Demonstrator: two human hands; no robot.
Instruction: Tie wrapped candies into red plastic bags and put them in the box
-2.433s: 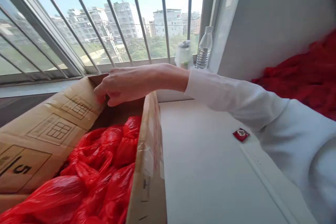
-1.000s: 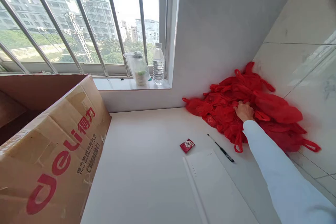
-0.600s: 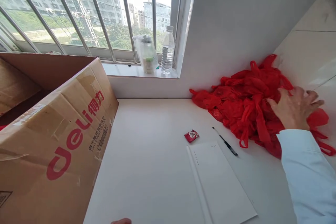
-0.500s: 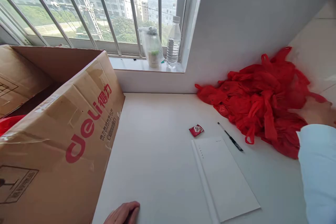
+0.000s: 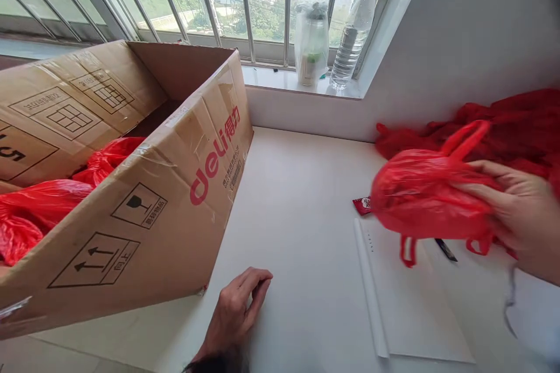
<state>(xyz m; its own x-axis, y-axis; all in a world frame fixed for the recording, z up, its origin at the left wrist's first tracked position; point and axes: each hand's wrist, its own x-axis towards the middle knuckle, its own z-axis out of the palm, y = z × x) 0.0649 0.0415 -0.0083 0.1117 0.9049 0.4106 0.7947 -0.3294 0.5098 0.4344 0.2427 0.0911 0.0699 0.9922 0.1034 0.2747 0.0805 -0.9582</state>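
Observation:
My right hand (image 5: 520, 204) grips a bundled red plastic bag (image 5: 429, 192) by its right end. Loops of the bag stick out above and below, and it hangs over a white sheet (image 5: 420, 309) and a black pen (image 5: 447, 249). Partly behind the bag is a small red packet (image 5: 361, 206). My left hand (image 5: 238, 309) rests on the white table (image 5: 301, 233) with its fingers curled together and nothing visible in them. Behind my right hand lies a heap of red bags (image 5: 516, 113), slightly blurred.
An open cardboard box (image 5: 175, 215) stands on the left with red plastic bags (image 5: 52, 198) inside. On the windowsill are a water bottle (image 5: 354, 35) and a bagged cup (image 5: 311, 46). Metal bars (image 5: 245, 11) cross the window, and a wall (image 5: 459, 29) rises behind the table.
My right hand has lifted a red bag from the heap and moved it left over the sheet. The view has swung left and down, showing more of the box and my left hand.

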